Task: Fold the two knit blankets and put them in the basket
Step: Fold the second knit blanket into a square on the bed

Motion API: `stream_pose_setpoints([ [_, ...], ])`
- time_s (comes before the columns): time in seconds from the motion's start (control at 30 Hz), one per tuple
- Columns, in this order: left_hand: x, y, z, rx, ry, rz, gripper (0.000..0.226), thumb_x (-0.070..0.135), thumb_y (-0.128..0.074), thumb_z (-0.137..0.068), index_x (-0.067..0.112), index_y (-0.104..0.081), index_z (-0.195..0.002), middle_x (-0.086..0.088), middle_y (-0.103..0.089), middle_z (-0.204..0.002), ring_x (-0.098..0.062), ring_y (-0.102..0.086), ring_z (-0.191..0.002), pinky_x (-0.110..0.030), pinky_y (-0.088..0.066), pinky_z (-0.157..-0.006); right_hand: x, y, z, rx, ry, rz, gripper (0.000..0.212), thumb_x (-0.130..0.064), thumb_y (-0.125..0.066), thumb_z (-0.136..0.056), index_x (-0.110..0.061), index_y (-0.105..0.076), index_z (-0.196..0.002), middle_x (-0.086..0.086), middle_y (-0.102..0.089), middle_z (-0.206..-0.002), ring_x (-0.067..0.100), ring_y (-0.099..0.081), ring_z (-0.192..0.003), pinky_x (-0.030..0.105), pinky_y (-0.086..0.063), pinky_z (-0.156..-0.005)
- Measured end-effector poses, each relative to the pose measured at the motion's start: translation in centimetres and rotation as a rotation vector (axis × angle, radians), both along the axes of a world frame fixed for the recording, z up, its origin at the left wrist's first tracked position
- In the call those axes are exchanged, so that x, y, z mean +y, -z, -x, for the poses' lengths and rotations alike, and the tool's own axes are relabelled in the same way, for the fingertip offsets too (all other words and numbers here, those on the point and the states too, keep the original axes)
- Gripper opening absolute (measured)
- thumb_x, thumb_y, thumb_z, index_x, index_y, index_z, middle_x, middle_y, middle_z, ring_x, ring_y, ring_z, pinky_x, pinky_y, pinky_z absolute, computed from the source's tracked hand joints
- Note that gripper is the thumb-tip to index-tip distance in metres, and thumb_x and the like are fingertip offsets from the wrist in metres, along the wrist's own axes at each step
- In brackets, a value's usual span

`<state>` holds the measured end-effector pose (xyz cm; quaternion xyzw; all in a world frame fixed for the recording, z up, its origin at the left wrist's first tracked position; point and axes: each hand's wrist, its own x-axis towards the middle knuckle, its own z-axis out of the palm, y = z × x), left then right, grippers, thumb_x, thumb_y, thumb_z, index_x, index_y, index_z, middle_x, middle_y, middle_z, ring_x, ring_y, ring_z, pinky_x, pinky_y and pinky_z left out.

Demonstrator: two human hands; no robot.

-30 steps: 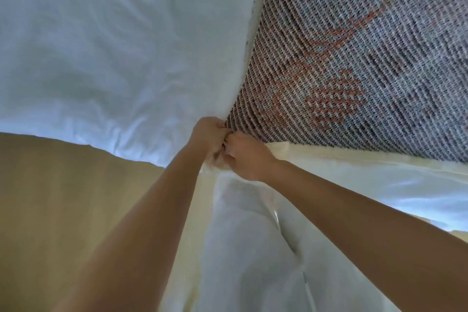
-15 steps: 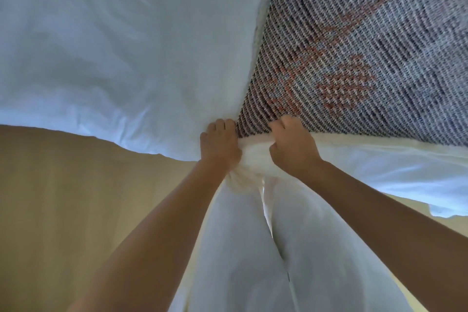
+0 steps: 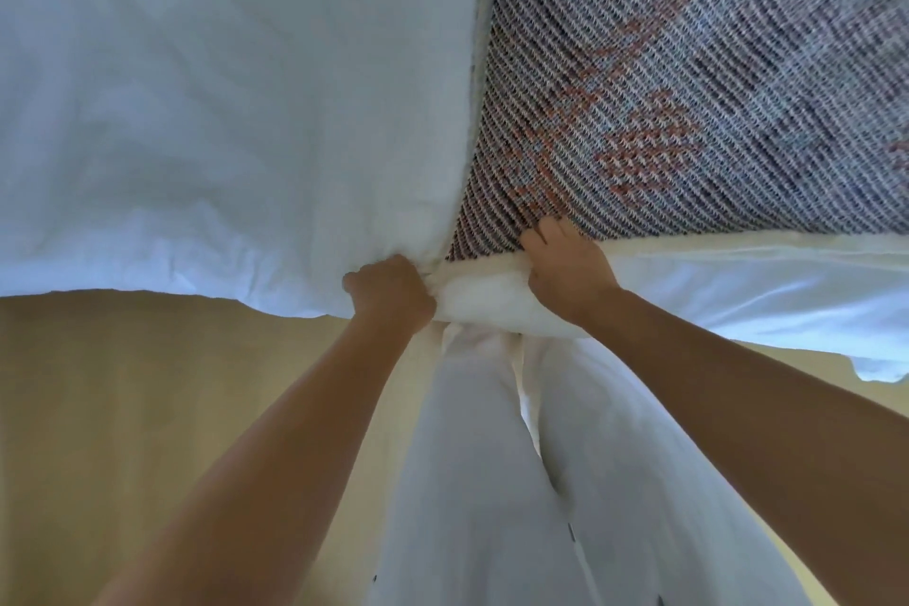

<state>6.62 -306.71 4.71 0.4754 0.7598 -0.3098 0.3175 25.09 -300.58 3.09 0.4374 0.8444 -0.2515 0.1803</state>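
Observation:
A knit blanket (image 3: 688, 79) with a dark, white and red pattern fills the upper right, lying on white bedding. A cream hem runs along its near edge, and white fabric (image 3: 492, 482) hangs down from that edge between my arms. My left hand (image 3: 388, 295) is fisted on the fabric at the blanket's near left corner. A short way to the right, my right hand (image 3: 565, 276) grips the cream hem, fingers curled over onto the patterned side. No basket or second blanket is in view.
White bedding (image 3: 221, 113) covers the upper left and drapes over the bed's near edge. A tan floor (image 3: 123, 433) lies below on the left.
My hands were together at the blanket's corner and have slid apart along the cream hem. The right hand went right; the left stayed at the corner. More hem is stretched between them.

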Motion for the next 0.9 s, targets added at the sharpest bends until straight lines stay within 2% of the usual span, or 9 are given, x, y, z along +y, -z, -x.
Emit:
stream_pose_setpoints([
  [0.1,0.3,-0.6,-2.6,0.051,0.162,-0.103,0.074,0.034,-0.058,-0.081,0.01,-0.021,-0.14,-0.011,-0.039,-0.131,-0.027,-0.042,-0.117,-0.039,-0.037,-0.091,-0.1,-0.2,-1.3,-0.055,0.032,-0.045,0.036,-0.004,-0.052,-0.081,-0.007,-0.047,-0.116,0.012,-0.047,-0.115,0.029,-0.044,-0.105,0.036,-0.039,-0.085],
  [0.2,0.8,-1.5,-5.9,-0.037,0.274,-0.203,0.097,0.038,-0.06,-0.081,0.012,0.006,-0.148,-0.013,-0.013,-0.15,-0.032,-0.017,-0.139,-0.048,-0.022,-0.109,-0.4,-0.4,-3.6,-0.064,0.101,-0.145,0.043,0.001,-0.069,-0.058,-0.005,-0.058,-0.1,0.014,-0.056,-0.095,0.033,-0.054,-0.084,0.037,-0.047,-0.072],
  [0.3,1.2,-1.2,-10.1,-0.227,0.422,-0.378,0.085,0.026,-0.064,-0.078,0.01,-0.017,-0.147,-0.016,-0.024,-0.15,-0.033,-0.023,-0.139,-0.049,-0.022,-0.112,0.1,-1.4,-7.1,-0.09,0.181,-0.167,0.046,0.003,-0.072,-0.046,-0.006,-0.06,-0.09,0.013,-0.058,-0.085,0.032,-0.056,-0.074,0.034,-0.049,-0.066],
  [0.4,2.4,0.4,-14.4,-0.356,0.576,-0.583,0.065,0.013,-0.078,-0.052,0.009,-0.061,-0.115,-0.013,-0.063,-0.112,-0.03,-0.061,-0.101,-0.043,-0.049,-0.086,1.1,-1.8,-11.9,-0.152,0.248,-0.197,0.05,0.003,-0.073,-0.046,-0.004,-0.061,-0.094,0.015,-0.061,-0.089,0.034,-0.058,-0.076,0.036,-0.051,-0.069],
  [0.5,5.0,1.3,-19.5,-0.404,0.608,-0.654,0.047,0.014,-0.081,-0.051,0.013,-0.068,-0.097,-0.004,-0.066,-0.088,-0.021,-0.063,-0.074,-0.03,-0.05,-0.064,2.9,-1.0,-17.2,-0.222,0.283,-0.25,0.05,-0.001,-0.075,-0.052,-0.003,-0.061,-0.099,0.017,-0.062,-0.092,0.035,-0.059,-0.079,0.04,-0.051,-0.072],
  [0.6,8.1,2.3,-25.0,-0.412,0.653,-0.702,0.035,0.018,-0.078,-0.059,0.016,-0.066,-0.092,-0.001,-0.061,-0.08,-0.018,-0.058,-0.067,-0.028,-0.045,-0.056,5.3,-0.4,-22.3,-0.304,0.298,-0.287,0.041,-0.006,-0.075,-0.058,-0.008,-0.06,-0.096,0.012,-0.062,-0.091,0.032,-0.059,-0.08,0.041,-0.049,-0.078],
  [0.67,10.4,2.3,-28.1,-0.383,0.643,-0.687,0.031,0.019,-0.074,-0.065,0.016,-0.063,-0.094,-0.002,-0.06,-0.084,-0.02,-0.058,-0.071,-0.03,-0.046,-0.058,7.0,-0.1,-25.6,-0.316,0.286,-0.28,0.04,-0.004,-0.074,-0.056,-0.008,-0.058,-0.093,0.013,-0.061,-0.089,0.032,-0.059,-0.079,0.042,-0.049,-0.076],
  [0.8,13.6,2.6,-31.6,-0.37,0.525,-0.344,0.03,0.022,-0.05,-0.091,0.01,-0.044,-0.118,-0.007,-0.055,-0.115,-0.026,-0.056,-0.103,-0.036,-0.046,-0.078,9.6,0.7,-31.1,-0.218,0.208,-0.117,0.04,0.006,-0.075,-0.055,-0.001,-0.055,-0.089,0.019,-0.059,-0.084,0.036,-0.059,-0.074,0.039,-0.05,-0.06],
  [0.9,14.4,2.8,-31.9,-0.34,0.542,-0.211,0.03,0.023,-0.048,-0.092,0.009,-0.044,-0.118,-0.007,-0.055,-0.118,-0.026,-0.057,-0.105,-0.036,-0.047,-0.08,11.1,1.4,-33.0,-0.134,0.061,0.053,0.031,-0.003,-0.055,-0.084,-0.002,-0.047,-0.114,0.016,-0.053,-0.113,0.033,-0.052,-0.103,0.04,-0.046,-0.076],
])
